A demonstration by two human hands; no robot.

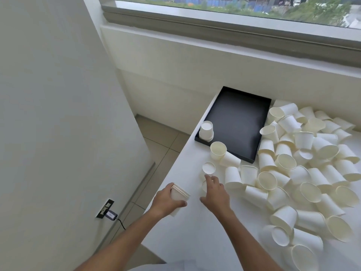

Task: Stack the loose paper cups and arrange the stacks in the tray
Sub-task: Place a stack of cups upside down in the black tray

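Note:
My left hand (166, 200) grips a short stack of white paper cups (180, 195), tilted with the rims pointing right, near the table's left edge. My right hand (214, 194) reaches over a loose cup (204, 185) lying just under its fingers; the fingers are spread and I cannot tell if they touch it. An upside-down cup (209, 168) stands just beyond. The black tray (236, 122) lies further back, with one upside-down stack (206, 132) in its near left corner. A big heap of loose cups (304, 163) covers the table's right side.
The white table (195, 241) ends at a drop to the tiled floor (162, 141) on the left. An upright cup (218, 150) stands by the tray's front edge. A wall socket with a plugged cable (107, 210) sits low on the left wall. A windowsill runs behind.

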